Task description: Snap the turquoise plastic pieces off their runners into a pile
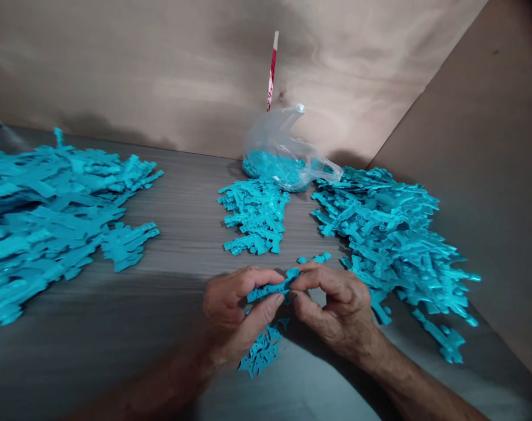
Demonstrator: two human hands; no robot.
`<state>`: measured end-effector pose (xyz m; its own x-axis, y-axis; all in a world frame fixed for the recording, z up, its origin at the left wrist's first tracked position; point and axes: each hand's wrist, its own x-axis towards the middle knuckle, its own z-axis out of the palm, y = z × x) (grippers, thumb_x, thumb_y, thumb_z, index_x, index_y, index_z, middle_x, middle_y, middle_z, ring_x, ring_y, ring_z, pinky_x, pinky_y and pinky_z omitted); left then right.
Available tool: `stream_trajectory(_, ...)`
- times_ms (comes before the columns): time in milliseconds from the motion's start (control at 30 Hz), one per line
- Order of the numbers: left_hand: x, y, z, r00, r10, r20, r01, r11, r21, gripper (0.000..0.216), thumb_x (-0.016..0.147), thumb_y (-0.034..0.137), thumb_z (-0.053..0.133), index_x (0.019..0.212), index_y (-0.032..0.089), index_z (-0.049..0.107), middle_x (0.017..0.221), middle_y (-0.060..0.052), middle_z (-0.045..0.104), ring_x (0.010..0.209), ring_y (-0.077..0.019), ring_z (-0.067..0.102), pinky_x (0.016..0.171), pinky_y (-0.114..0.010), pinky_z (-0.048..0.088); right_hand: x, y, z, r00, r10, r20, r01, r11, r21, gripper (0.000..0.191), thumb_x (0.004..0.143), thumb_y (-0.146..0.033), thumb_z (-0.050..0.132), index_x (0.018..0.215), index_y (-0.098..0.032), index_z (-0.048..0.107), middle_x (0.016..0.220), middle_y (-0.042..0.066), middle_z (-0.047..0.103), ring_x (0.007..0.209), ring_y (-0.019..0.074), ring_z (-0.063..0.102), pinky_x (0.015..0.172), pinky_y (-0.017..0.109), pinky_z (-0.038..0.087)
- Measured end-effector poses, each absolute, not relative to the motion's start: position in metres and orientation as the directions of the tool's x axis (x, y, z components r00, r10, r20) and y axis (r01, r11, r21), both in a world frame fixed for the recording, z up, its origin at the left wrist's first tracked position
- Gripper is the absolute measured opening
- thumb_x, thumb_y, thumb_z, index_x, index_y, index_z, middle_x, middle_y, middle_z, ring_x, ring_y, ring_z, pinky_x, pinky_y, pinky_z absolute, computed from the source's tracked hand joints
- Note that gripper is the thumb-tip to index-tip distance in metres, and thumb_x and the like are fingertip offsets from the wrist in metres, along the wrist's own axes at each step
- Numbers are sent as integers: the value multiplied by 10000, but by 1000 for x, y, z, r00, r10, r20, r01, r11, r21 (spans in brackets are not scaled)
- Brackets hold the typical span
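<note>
Both hands meet over the front of the table around one turquoise plastic part (pixel 270 289), long and narrow with an uneven outline. My left hand (pixel 243 304) pinches its body between thumb and fingers. At its right end, the thumb and forefinger of my right hand (pixel 331 298) are closed on a small section. Fingertips partly hide that end. Below the hands lie thin, star-like turquoise plastic scraps (pixel 262 354). Just beyond the fingers, a small loose turquoise piece (pixel 316 258) rests on the table.
Large heaps of similar turquoise parts lie left (pixel 50 216) and right (pixel 397 234). A smaller stack (pixel 257 216) sits mid-table before a see-through plastic bag (pixel 283 152) of turquoise bits. A red-and-white strip (pixel 272 73) stands behind it against the wooden wall (pixel 160 70).
</note>
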<state>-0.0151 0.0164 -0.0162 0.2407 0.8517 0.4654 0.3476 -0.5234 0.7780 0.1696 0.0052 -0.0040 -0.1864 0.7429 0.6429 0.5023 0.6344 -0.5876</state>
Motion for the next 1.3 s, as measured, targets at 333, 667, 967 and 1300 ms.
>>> stream_trajectory(333,-14,18,-20,199,916,349,380,-401,834,240,739,130,695,936,262,736,856,43,785,754,-144,730,767,-234,580,169,8,-12,-207,782,587,425,613,-666,144,803,-78,616,736,-206,608,641,-24,641,662,127,630,642,222,500)
stream_trajectory(667,-14,14,-19,218,867,448,341,-497,798,305,755,93,680,997,277,710,915,57,781,815,-110,731,781,-179,557,167,7,-12,-228,697,680,464,692,-553,164,812,-45,580,795,-206,604,657,-10,668,654,133,636,681,247,533)
stream_trajectory(967,-12,13,-9,243,847,473,377,-532,758,270,764,78,656,966,252,695,884,34,782,791,-131,734,761,-203,569,160,3,-13,-188,668,720,538,683,-493,164,827,-76,558,827,-240,556,665,-23,663,687,155,675,665,275,544)
stream_trajectory(1300,-11,11,-9,226,861,456,359,-508,782,273,760,53,631,951,236,700,884,36,782,790,-113,730,753,-178,558,153,-1,-15,-148,693,705,564,645,-515,179,812,-61,548,798,-236,513,621,-34,611,618,149,639,584,256,487)
